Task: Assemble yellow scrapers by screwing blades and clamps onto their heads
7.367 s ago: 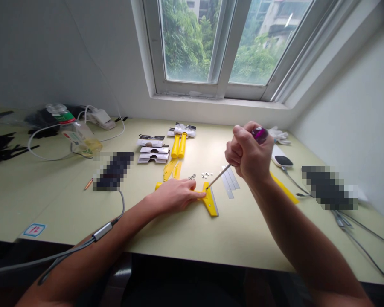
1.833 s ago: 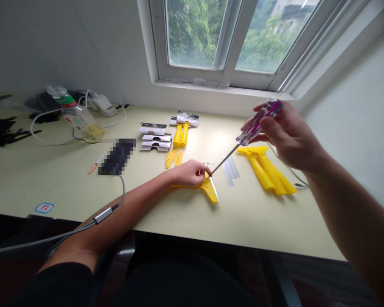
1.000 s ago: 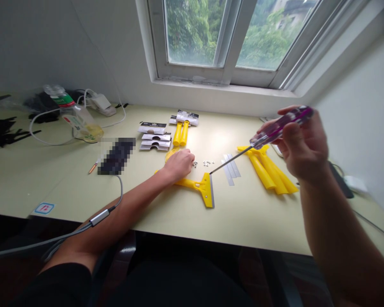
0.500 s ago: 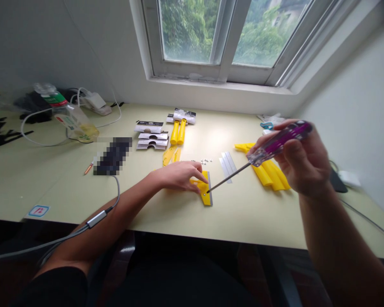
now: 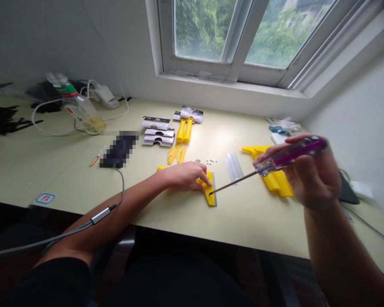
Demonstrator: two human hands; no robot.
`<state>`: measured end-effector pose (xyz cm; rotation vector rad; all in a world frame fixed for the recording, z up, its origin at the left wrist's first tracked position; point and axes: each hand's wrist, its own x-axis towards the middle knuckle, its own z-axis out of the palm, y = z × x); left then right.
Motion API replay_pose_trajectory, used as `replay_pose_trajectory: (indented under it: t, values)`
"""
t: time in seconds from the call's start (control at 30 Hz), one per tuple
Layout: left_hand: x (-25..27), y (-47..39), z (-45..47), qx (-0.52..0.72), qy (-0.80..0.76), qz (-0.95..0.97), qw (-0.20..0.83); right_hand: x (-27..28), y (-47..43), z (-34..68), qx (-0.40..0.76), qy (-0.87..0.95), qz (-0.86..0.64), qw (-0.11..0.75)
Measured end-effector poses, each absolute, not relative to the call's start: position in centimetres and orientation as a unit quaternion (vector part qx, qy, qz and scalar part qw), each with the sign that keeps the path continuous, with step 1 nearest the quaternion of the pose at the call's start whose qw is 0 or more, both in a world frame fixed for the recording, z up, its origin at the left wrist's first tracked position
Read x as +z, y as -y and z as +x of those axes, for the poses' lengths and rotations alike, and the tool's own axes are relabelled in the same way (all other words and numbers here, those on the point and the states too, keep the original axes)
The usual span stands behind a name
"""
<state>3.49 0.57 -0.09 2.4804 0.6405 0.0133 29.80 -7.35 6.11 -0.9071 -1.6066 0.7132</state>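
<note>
A bottle point(image 5: 83, 113) is on the table point(image 5: 249, 217) at 10 o'clock from the yellow scraper point(image 5: 211, 201), which lies beneath my left hand point(image 5: 187, 175). That hand bends over the neck, index fingertip pressed to the head; whether the other fingers close underneath, I cannot tell. Small screws point(image 5: 198, 160) sit near 11 o'clock, white rings point(image 5: 210, 160) at 12. The scraper's blade point(image 5: 215, 192) faces 3, loose blades point(image 5: 233, 166) lie at 2, and a purple screwdriver point(image 5: 265, 167) slants in from 3 to the head's screw point(image 5: 209, 195), its handle wrapped by my right hand point(image 5: 316, 179). That shallow angle looks like the danger: under a hard push, the tip could skid off the screw and strike my index finger, just towards 12. Too light a left hold could let the head swivel, swinging the blade's edge.
</note>
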Motion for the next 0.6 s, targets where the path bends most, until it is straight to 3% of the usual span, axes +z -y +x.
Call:
replay_pose_trajectory:
  t: [0.2,0.3,0.37,0.5,0.57,0.6]
  values:
    - [-0.3,-0.6,3.5,0.007,-0.240,0.926,0.291,6.5,9.6,28.3,0.292,0.690,-0.313,0.584]
    - [-0.2,-0.6,3.5,0.005,-0.245,0.924,0.293,7.0,11.1,27.8,0.224,0.729,-0.292,0.577]
    - [-0.1,-0.5,3.5,0.006,-0.248,0.923,0.294,7.7,11.8,27.5,0.131,0.774,-0.314,0.533]
    - [-0.1,-0.5,3.6,0.016,-0.241,0.924,0.296,10.6,12.1,27.1,-0.186,0.785,-0.458,0.374]
    - [-0.1,-0.5,3.6,0.021,-0.238,0.925,0.296,12.5,11.4,27.1,-0.248,0.787,-0.476,0.305]
    - [-0.1,-0.5,3.6,0.022,-0.238,0.925,0.295,13.5,10.9,27.1,-0.222,0.810,-0.470,0.274]
